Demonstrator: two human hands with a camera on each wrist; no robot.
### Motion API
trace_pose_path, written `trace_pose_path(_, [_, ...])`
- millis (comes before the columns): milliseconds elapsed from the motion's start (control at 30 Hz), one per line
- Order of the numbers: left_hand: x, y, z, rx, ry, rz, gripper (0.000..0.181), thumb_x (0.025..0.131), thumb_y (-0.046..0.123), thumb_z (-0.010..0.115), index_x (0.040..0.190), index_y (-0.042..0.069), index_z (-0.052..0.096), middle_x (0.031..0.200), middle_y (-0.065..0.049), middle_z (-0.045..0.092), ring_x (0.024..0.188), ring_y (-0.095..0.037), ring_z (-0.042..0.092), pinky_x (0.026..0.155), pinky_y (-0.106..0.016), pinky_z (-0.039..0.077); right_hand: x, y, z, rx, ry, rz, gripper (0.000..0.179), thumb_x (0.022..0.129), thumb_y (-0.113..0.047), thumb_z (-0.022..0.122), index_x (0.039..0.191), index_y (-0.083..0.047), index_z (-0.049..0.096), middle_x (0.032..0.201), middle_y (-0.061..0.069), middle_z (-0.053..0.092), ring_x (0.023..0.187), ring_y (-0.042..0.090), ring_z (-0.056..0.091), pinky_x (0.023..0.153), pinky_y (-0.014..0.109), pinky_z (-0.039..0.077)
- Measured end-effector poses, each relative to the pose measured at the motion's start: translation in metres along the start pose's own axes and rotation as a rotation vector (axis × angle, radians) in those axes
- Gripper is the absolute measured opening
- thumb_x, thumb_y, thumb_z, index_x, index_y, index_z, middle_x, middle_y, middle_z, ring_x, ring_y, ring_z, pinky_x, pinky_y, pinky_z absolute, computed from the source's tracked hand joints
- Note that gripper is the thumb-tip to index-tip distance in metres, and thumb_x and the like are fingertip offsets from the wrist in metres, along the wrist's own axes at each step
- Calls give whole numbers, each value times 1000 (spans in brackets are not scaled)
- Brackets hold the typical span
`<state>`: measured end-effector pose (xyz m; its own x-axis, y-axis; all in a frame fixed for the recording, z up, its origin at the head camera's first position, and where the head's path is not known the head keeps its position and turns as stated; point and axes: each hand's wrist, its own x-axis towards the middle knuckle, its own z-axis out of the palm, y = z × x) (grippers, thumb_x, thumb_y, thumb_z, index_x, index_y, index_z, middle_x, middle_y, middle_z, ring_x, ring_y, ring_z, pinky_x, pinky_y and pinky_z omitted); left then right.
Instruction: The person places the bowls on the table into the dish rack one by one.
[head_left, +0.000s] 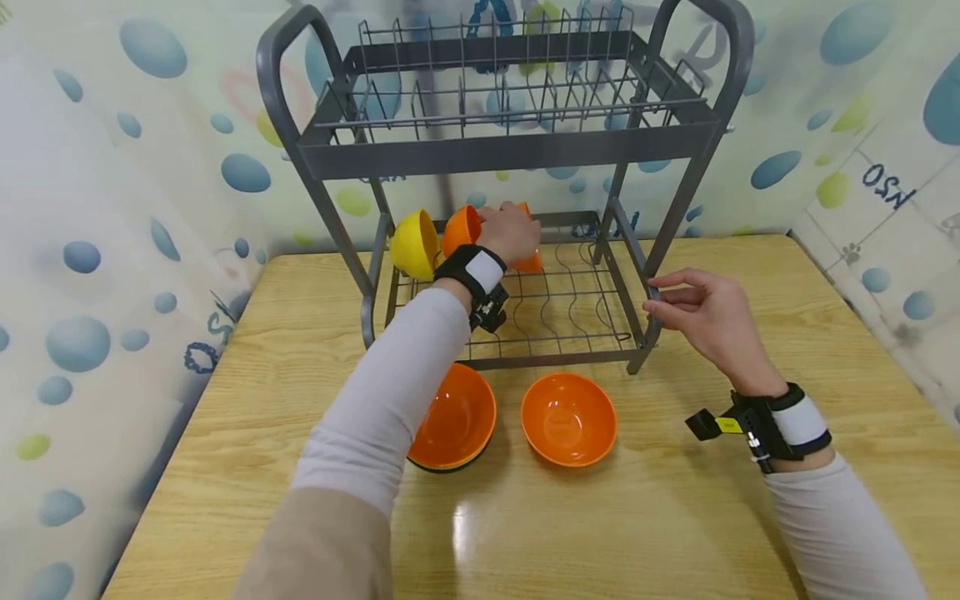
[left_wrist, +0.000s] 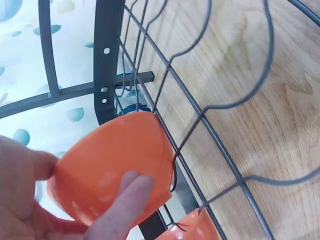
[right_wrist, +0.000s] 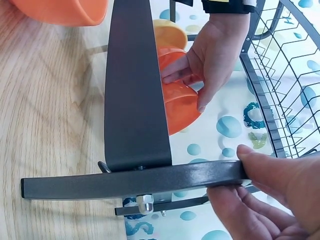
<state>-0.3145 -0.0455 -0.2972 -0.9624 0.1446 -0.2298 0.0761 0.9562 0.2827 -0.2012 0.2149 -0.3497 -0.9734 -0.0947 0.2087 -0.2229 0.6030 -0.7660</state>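
Observation:
My left hand (head_left: 510,232) reaches into the lower tier of a dark grey dish rack (head_left: 510,154). It grips an orange bowl (left_wrist: 112,160), which stands on its side against the tier's wires, with fingers and thumb across its walls. To the left, another orange bowl (head_left: 461,228) and a yellow bowl (head_left: 414,245) stand tilted in the same tier. At the rack's right side, my right hand (head_left: 708,321) pinches the side bar (right_wrist: 200,177) between thumb and fingers.
In front of the rack on the wooden table (head_left: 247,400) are a stack of bowls topped by an orange bowl (head_left: 456,417) and a single orange bowl (head_left: 568,421). The rack's upper tier has a wire basket (head_left: 495,108). A patterned wall (head_left: 180,192) stands behind.

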Motion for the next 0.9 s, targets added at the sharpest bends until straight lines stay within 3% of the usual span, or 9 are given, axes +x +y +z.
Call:
trace_pose_path(100, [-2, -3, -5, -117, -40, -27, 72, 102, 47, 26, 152, -2, 8, 152, -32, 14, 84, -21, 65, 60, -23, 53, 1, -1, -1, 5, -3, 5, 37, 85, -26, 70, 118, -7, 65, 106, 20, 71, 77, -5, 67, 65, 16, 55])
trace_pose_path(167, [-3, -6, -11, -152, -77, -28, 76, 101, 50, 28, 152, 0, 3, 153, -30, 13, 79, -20, 65, 59, -23, 53, 2, -1, 0, 10, -7, 7, 38, 85, -27, 70, 118, -8, 65, 106, 20, 71, 77, -5, 67, 66, 17, 55])
trace_pose_path(267, [-9, -10, -22, -196, -102, 7, 77, 101, 50, 29, 153, 0, 1, 144, -27, 35, 76, -20, 66, 62, -24, 55, 2, -1, 0, 20, -13, 8, 37, 86, -26, 70, 117, -8, 66, 106, 19, 71, 78, -4, 67, 66, 18, 56])
trace_pose_path(367, [-23, -13, -35, -231, -110, 104, 73, 101, 47, 31, 153, 1, 7, 131, -20, 51, 77, -22, 68, 70, -27, 56, 1, 0, -1, 22, -14, 12, 36, 86, -25, 70, 117, -8, 66, 106, 19, 71, 78, -5, 67, 66, 18, 56])
trace_pose_path(533, [-60, -19, -57, -267, -149, 266, 64, 100, 47, 35, 152, 12, 23, 138, -11, 51, 81, -19, 67, 76, -29, 55, 0, 1, 1, 25, -21, 11, 36, 86, -25, 70, 117, -8, 65, 107, 19, 71, 78, -6, 66, 66, 18, 56])
trace_pose_path(667, [-100, -26, -72, -253, -126, 380, 54, 99, 47, 39, 145, 17, 38, 120, -7, 61, 83, -16, 65, 76, -31, 53, 1, 1, 1, 29, -19, 4, 36, 86, -24, 70, 117, -7, 65, 107, 20, 71, 77, -8, 66, 65, 16, 55])
trace_pose_path(833, [-143, -52, -81, -238, -53, 524, 46, 100, 39, 43, 141, 18, 45, 115, -1, 63, 92, -13, 63, 81, -33, 50, 1, 2, 0, 26, -19, 5, 36, 86, -24, 70, 118, -7, 65, 108, 21, 70, 76, -9, 65, 65, 15, 55])
trace_pose_path(900, [-154, -66, -80, -259, -32, 541, 44, 100, 36, 45, 140, 18, 47, 115, -2, 63, 95, -14, 63, 83, -35, 51, 1, 2, 0, 31, -20, 3, 36, 86, -23, 70, 118, -7, 65, 108, 21, 70, 76, -9, 65, 65, 15, 55])
